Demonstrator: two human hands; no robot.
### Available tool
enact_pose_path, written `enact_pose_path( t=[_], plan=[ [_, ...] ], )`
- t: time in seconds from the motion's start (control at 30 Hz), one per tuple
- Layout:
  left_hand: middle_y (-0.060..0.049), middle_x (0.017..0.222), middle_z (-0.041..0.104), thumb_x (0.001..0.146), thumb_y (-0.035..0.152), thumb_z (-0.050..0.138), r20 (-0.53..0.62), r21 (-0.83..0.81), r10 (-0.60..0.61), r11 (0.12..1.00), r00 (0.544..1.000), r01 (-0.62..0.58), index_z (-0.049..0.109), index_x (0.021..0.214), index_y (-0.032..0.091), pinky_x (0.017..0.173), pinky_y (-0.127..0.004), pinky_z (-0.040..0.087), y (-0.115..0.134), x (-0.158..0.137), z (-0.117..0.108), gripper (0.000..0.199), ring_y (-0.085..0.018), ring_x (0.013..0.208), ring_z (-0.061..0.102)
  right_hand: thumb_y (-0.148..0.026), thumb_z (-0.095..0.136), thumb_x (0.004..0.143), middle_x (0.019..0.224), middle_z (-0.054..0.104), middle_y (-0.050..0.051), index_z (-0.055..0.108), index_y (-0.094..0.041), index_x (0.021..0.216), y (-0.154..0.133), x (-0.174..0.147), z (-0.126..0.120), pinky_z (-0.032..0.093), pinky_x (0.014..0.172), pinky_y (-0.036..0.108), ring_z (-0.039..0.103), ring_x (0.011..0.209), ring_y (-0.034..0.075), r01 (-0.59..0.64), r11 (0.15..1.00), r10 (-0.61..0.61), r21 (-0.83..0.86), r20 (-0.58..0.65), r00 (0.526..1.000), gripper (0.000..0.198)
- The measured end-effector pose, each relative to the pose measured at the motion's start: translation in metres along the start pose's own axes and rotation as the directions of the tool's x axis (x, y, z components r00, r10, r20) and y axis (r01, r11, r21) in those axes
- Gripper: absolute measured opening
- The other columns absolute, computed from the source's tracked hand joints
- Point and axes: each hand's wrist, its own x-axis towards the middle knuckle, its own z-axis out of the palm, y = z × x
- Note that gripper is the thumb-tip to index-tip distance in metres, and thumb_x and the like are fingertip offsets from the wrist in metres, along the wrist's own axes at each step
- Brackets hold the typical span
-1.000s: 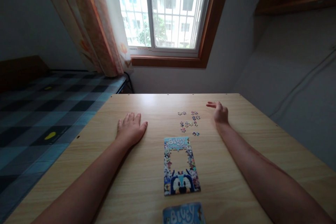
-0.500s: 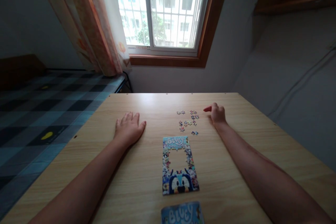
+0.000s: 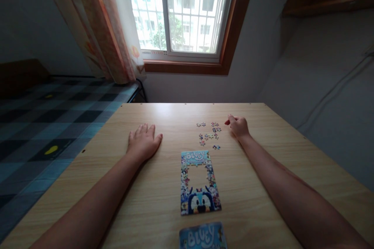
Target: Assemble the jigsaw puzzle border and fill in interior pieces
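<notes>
On the tabletop to the left, my left hand point(image 3: 144, 141) lies flat with its fingers spread, holding nothing. My right hand point(image 3: 238, 125) rests at the right of the loose puzzle pieces point(image 3: 210, 136), its fingers curled in; whether a small piece is between them cannot be seen. Several of these pieces lie scattered in the middle. Nearer to me is a partly filled jigsaw puzzle point(image 3: 201, 202) with a cartoon dog's face at its bottom and "BLUEY" at its top. Bare table shows through a gap in its centre. Both hands are apart from the puzzle.
A blue "BLUEY" box or tin point(image 3: 202, 237) sits at the bottom edge of the view, partly cut off. The wooden table point(image 3: 169, 186) reaches toward a barred window point(image 3: 191, 11). At the left stands a bed point(image 3: 73, 116) with a checked cover, beside a curtain point(image 3: 108, 27).
My right hand has shifted slightly left toward the loose pieces, and its outstretched index finger has curled in. My left hand and the puzzle stay where they were.
</notes>
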Motion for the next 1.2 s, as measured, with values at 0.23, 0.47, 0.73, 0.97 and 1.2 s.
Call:
enact_pose_path(
  t=[0.23, 0.47, 0.73, 0.97, 1.2],
  plan=[
    [-0.015, 0.163, 0.033, 0.097, 0.054, 0.024, 0.019, 0.006, -0.004, 1.0, 1.0, 0.004, 0.041, 0.154, 0.016, 0.12, -0.056, 0.024, 0.0, 0.001, 0.0, 0.07, -0.032, 0.152, 0.026, -0.044, 0.067, 0.078, 0.082, 0.08, 0.006, 0.081, -0.02, 0.084, -0.009, 0.001, -0.012, 0.048, 0.068, 0.03, 0.071, 0.075, 0.023, 0.18, 0.975, -0.136, -0.132, 0.289, 0.948, 0.028],
    [-0.017, 0.163, 0.032, 0.097, 0.055, 0.025, 0.021, -0.005, -0.001, 1.0, 1.0, 0.002, 0.041, 0.154, 0.016, 0.12, -0.057, 0.023, 0.001, 0.001, 0.0, 0.071, -0.032, 0.151, 0.027, -0.041, 0.072, 0.075, 0.072, 0.078, 0.007, 0.082, -0.023, 0.074, -0.027, -0.002, -0.02, 0.045, 0.061, 0.031, 0.07, 0.067, 0.023, 0.294, 0.914, -0.151, -0.281, 0.437, 0.887, 0.02],
    [-0.017, 0.163, 0.032, 0.097, 0.054, 0.026, 0.012, -0.045, 0.012, 0.999, 1.0, -0.012, 0.042, 0.153, 0.017, 0.12, -0.058, 0.021, 0.003, -0.002, -0.002, 0.069, -0.034, 0.151, 0.026, -0.03, 0.075, 0.068, 0.063, 0.074, 0.007, 0.08, -0.025, 0.065, -0.031, -0.011, -0.014, 0.045, 0.063, 0.032, 0.064, 0.062, 0.022, 0.324, 0.86, -0.132, -0.393, 0.442, 0.887, 0.007],
    [-0.018, 0.163, 0.031, 0.097, 0.055, 0.027, 0.03, -0.071, 0.016, 0.997, 0.999, -0.013, 0.043, 0.152, 0.017, 0.12, -0.058, 0.021, 0.007, -0.004, -0.005, 0.069, -0.034, 0.151, 0.026, -0.023, 0.081, 0.058, 0.06, 0.07, 0.006, 0.077, -0.023, 0.062, -0.025, 0.001, -0.021, 0.048, 0.07, 0.036, 0.064, 0.068, 0.025, 0.213, 0.916, -0.042, -0.341, 0.446, 0.894, 0.006],
    [-0.017, 0.161, 0.035, 0.096, 0.057, 0.028, 0.013, -0.096, 0.026, 0.995, 1.0, -0.024, 0.044, 0.151, 0.019, 0.119, -0.057, 0.021, 0.009, -0.003, -0.006, 0.069, -0.034, 0.15, 0.028, -0.025, 0.082, 0.069, 0.067, 0.072, 0.007, 0.074, -0.016, 0.075, -0.014, 0.007, -0.04, 0.05, 0.056, 0.032, 0.062, 0.055, 0.018, -0.04, 0.994, 0.084, -0.098, 0.494, 0.865, 0.014]
  ],
)
